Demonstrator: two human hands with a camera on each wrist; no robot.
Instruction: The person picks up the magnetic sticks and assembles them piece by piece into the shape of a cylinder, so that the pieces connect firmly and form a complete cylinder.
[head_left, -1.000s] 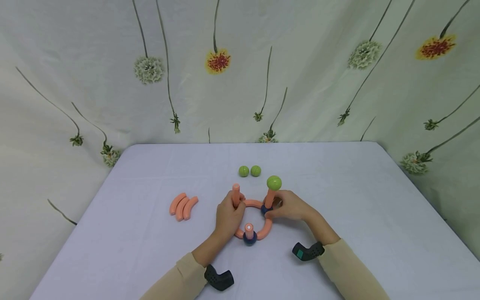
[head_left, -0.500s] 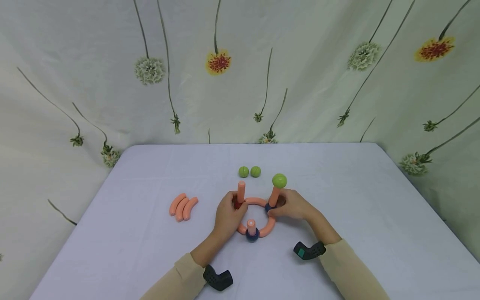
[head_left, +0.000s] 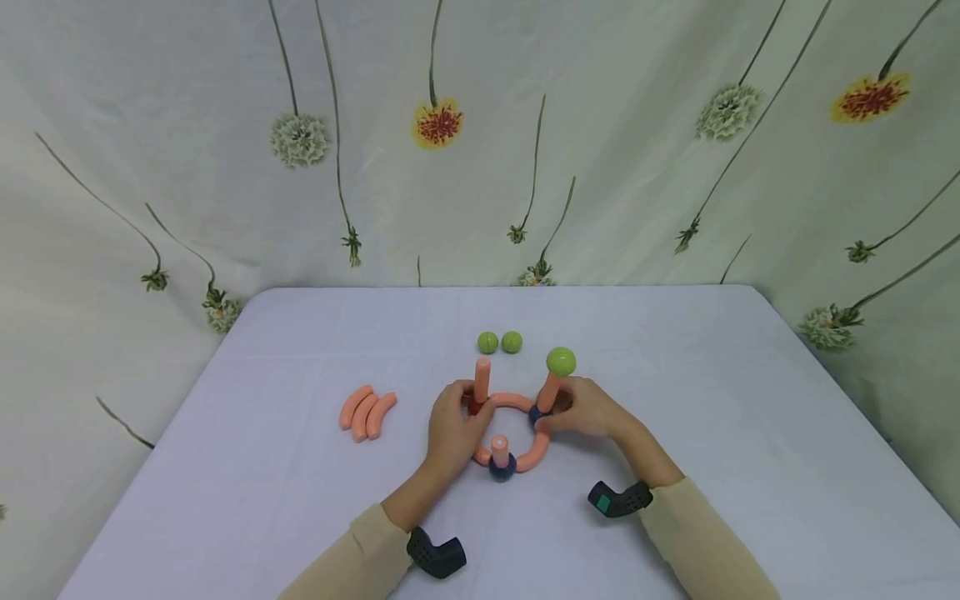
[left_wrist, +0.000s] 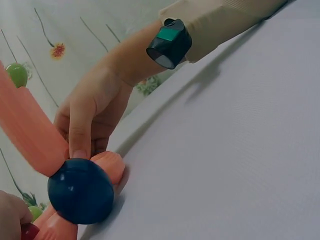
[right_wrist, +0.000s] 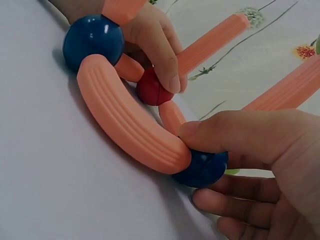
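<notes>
I see both forearms extended forward over the table, sleeves beige, a dark wrist unit on each. My left hand (head_left: 452,429) has fingers curled, thumb and fingertips pinching at its far edge. My right hand (head_left: 588,410) lies lower, thumb and index finger pressed together, remaining fingers folded beneath. The hands sit near each other, not touching.

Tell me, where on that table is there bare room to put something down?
The table is bare right of the right hand, left of the three curved sticks, and behind the green balls. It is crowded mid-table, where both hands hold the ring.
</notes>
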